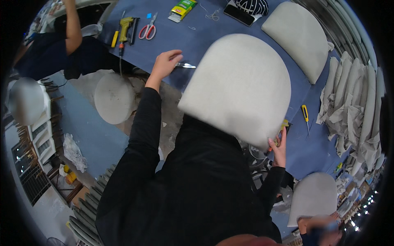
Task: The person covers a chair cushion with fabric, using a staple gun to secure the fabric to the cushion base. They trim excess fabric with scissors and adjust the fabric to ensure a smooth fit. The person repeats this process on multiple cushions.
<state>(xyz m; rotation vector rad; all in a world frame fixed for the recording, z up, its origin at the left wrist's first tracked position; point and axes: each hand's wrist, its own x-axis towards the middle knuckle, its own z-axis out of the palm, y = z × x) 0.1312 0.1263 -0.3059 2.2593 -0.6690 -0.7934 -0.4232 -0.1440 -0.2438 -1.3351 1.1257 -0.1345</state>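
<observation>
My right hand [280,144] grips the lower edge of the upholstered seat cushion [238,88]; my left hand [165,63] closes on a metal tool [185,65] on the bench [197,37]. The cushion looks light, padded over a stiff base; I'd hold its rim.

A single head-worn fisheye view looks steeply down from above the person's own chest, close to the body. It faces forward over the blue table [197,37], which fills the upper frame beyond both hands. The floor [86,131] shows left of the left hand [165,63]. Straight edges bow near the dark round rim.
</observation>
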